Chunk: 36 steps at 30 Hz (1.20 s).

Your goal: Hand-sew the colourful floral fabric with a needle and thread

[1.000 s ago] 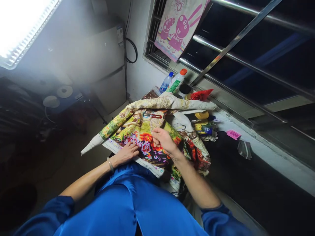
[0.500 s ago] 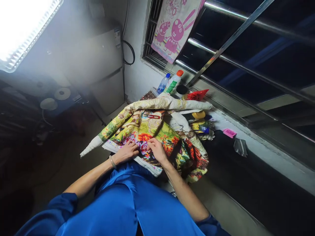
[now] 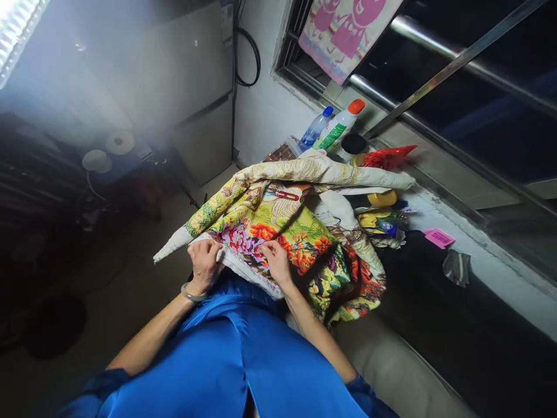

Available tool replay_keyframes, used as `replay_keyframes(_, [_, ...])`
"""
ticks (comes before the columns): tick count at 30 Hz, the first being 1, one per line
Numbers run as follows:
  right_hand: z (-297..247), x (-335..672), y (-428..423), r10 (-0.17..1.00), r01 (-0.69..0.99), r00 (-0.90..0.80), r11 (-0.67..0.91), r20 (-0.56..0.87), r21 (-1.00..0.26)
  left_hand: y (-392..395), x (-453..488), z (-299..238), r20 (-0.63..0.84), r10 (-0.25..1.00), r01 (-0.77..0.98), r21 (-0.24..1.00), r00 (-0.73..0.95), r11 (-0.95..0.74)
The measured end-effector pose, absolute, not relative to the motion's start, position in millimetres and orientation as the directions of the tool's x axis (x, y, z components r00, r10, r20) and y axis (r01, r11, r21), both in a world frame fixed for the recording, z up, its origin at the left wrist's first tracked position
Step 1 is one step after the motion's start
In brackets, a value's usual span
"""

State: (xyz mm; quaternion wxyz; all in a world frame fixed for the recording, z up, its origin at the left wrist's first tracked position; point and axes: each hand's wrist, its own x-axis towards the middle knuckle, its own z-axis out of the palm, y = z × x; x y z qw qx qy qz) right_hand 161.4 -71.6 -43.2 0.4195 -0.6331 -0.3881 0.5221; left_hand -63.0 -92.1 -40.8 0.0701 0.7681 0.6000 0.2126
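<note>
A large embroidered cloth (image 3: 243,215), stitched with flowers in orange, purple and green, lies bunched before my lap. Its far side is rolled into a long tube with a white tip at the left. My left hand (image 3: 204,261), with a bangle at the wrist, has its fingers curled over the white near edge of the cloth. Over the purple flowers my right hand (image 3: 276,261) holds its thumb and fingertips pinched together; whatever is between them is too small to make out. A pair of red thread snips (image 3: 285,195) rests on the cloth below the roll.
Behind the cloth stand a blue-capped bottle (image 3: 315,128), an orange-capped white bottle (image 3: 339,128) and a red packet (image 3: 387,157). A barred window (image 3: 435,69) rises at the right, with a pink printed towel (image 3: 343,40) hanging there. A fridge (image 3: 204,139) stands at the far left.
My left hand has moved left from the purple flowers to the cloth's near edge and closed on it. My right hand stays pinched over the stitching. The camera view has shifted.
</note>
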Motion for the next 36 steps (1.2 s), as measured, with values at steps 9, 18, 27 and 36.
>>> replay_keyframes(9, [-49,151,-61,0.919,-0.07,0.121,-0.369,-0.375,-0.927,-91,-53,-36,0.108,0.785,0.603,0.579,0.61,-0.549])
replay_keyframes(18, [-52,145,-43,0.93,-0.19,0.11,-0.326,-0.35,-0.926,-100,-42,-18,-0.602,0.787,0.179,0.796,0.135,0.578])
replay_keyframes(27, [-40,150,-47,0.92,-0.265,0.087,-0.348,-0.381,-0.899,-90,4,-23,-0.72,0.693,-0.512,0.579,0.045,0.635])
replay_keyframes(36, [-23,160,-45,0.948,-0.11,0.084,-0.296,-0.306,-0.949,-73,18,-26,-0.741,0.642,-0.619,0.413,0.199,0.668])
